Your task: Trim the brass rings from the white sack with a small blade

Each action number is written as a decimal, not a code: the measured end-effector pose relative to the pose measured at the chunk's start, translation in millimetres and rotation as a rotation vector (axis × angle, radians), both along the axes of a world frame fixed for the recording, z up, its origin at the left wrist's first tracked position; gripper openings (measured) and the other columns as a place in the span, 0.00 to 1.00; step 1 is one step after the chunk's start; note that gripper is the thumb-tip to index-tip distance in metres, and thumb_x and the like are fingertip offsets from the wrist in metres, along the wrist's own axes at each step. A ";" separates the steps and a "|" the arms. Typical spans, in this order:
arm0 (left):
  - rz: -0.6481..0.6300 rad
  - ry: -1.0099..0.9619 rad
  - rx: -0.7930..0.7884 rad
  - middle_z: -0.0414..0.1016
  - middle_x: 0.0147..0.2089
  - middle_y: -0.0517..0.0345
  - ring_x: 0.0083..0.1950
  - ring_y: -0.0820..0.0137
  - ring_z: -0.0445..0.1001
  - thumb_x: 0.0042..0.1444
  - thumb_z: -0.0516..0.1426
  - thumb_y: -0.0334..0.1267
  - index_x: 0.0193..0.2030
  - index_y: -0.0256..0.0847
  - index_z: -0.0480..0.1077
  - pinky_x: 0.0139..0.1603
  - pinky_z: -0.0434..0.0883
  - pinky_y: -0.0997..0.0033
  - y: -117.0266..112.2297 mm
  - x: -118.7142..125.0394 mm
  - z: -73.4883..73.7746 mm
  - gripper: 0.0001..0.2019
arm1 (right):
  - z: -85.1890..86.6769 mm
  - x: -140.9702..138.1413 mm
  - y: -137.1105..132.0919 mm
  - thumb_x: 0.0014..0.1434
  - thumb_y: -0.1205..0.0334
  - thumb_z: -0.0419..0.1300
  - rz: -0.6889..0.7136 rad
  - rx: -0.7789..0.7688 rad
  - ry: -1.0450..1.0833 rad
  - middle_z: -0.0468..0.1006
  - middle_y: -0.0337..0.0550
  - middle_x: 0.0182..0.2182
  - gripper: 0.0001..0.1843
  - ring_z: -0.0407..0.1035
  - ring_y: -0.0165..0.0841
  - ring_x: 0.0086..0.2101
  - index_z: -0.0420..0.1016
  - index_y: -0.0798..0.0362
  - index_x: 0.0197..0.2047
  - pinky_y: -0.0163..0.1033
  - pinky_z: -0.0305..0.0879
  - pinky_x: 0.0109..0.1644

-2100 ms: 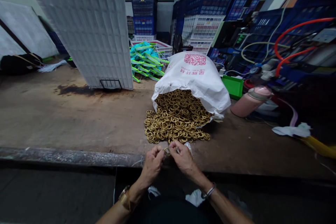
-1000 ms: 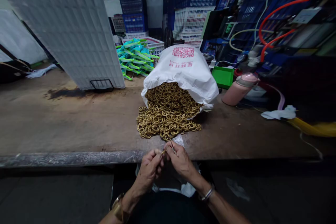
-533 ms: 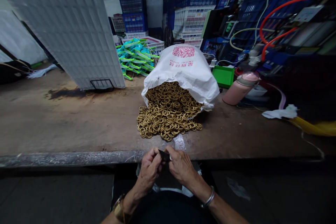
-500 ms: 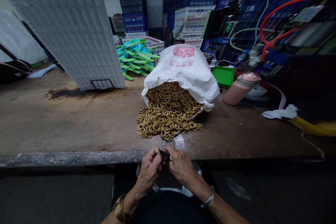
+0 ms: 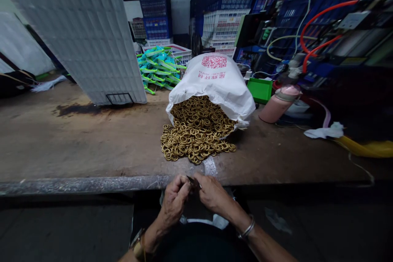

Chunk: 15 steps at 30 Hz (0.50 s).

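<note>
My left hand (image 5: 175, 199) is closed in a pinch just off the table's front edge; what its fingers hold is hidden. My right hand (image 5: 215, 195) is closed beside it, its fingertips on a small dark pointed piece (image 5: 193, 181) whose narrow end reaches the left thumb. The kind of piece is too small to make out. Beyond both hands, a heap of brass-coloured rings (image 5: 196, 141) spreads over the tabletop. It spills from the mouth of a white woven sack (image 5: 215, 77) with red print, which lies on its side.
On the wooden table (image 5: 101, 143) stand a tall pale ribbed panel (image 5: 101, 37), a pile of turquoise and green pieces (image 5: 159, 67), a green tray (image 5: 260, 90) and a pink bottle (image 5: 279, 104). Red hoses (image 5: 307, 35) hang at the right. Stacked crates (image 5: 225, 22) fill the back.
The dark piece has turned and shows narrower between my fingers. My right wrist has shifted slightly right and my hands are a little lower. Rings and sack stay put.
</note>
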<state>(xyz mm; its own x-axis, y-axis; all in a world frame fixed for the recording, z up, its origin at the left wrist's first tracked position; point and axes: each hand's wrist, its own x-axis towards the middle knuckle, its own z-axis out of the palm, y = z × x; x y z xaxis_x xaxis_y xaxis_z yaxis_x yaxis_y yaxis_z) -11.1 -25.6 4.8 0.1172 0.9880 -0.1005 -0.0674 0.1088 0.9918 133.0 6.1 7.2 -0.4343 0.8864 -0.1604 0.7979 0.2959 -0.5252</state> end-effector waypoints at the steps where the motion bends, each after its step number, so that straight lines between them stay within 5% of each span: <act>1: -0.007 0.005 0.001 0.58 0.22 0.64 0.22 0.79 0.55 0.53 0.52 0.49 0.25 0.38 0.60 0.24 0.56 0.79 -2.4 0.3 3.6 0.15 | -2.2 1.8 0.0 0.45 0.75 0.46 -0.018 0.016 -0.039 0.72 0.40 0.24 0.15 0.63 0.30 0.26 0.66 0.52 0.33 0.33 0.45 0.28; 4: -0.086 -0.040 -0.064 0.61 0.21 0.64 0.20 0.81 0.54 0.52 0.52 0.50 0.25 0.38 0.61 0.21 0.54 0.79 -12.2 4.0 14.1 0.16 | -10.0 7.9 2.0 0.47 0.73 0.46 -0.093 0.073 -0.152 0.73 0.42 0.26 0.15 0.64 0.32 0.27 0.66 0.52 0.37 0.35 0.44 0.28; 7: -0.242 -0.167 -0.283 0.65 0.20 0.63 0.15 0.82 0.54 0.49 0.54 0.52 0.27 0.39 0.60 0.15 0.49 0.81 -20.6 9.5 7.9 0.16 | -14.4 12.5 9.1 0.47 0.75 0.47 -0.183 0.129 -0.179 0.73 0.42 0.26 0.16 0.65 0.32 0.26 0.66 0.53 0.38 0.35 0.44 0.28; 9: -0.263 -0.255 -0.488 0.66 0.19 0.63 0.14 0.82 0.54 0.48 0.56 0.49 0.26 0.39 0.60 0.13 0.47 0.82 -22.2 12.0 -10.4 0.15 | -15.4 14.0 16.9 0.45 0.77 0.46 -0.241 0.179 -0.134 0.74 0.43 0.27 0.18 0.66 0.31 0.27 0.65 0.53 0.38 0.35 0.45 0.29; 12: -0.074 -0.316 -0.794 0.65 0.18 0.63 0.14 0.81 0.56 0.45 0.59 0.39 0.25 0.36 0.63 0.13 0.48 0.82 -18.0 13.3 -47.9 0.09 | -18.4 14.0 30.3 0.46 0.78 0.47 -0.301 0.242 -0.072 0.75 0.44 0.31 0.18 0.67 0.31 0.30 0.65 0.54 0.39 0.34 0.47 0.31; 15: 0.020 -0.292 -0.854 0.66 0.19 0.60 0.17 0.78 0.63 0.47 0.56 0.35 0.25 0.34 0.64 0.17 0.58 0.80 -8.6 14.5 -76.8 0.06 | -24.3 11.1 40.4 0.50 0.74 0.49 -0.317 0.263 -0.074 0.75 0.42 0.30 0.15 0.67 0.31 0.30 0.63 0.53 0.41 0.34 0.46 0.30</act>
<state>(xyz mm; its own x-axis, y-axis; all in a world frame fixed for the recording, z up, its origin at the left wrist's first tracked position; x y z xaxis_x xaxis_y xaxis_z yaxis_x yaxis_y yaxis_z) 3.4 -34.2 -72.0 0.2371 0.5923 -0.7700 -0.3135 0.7969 0.5165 144.2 46.5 -17.1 -0.1290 0.9892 0.0690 0.9037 0.1459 -0.4026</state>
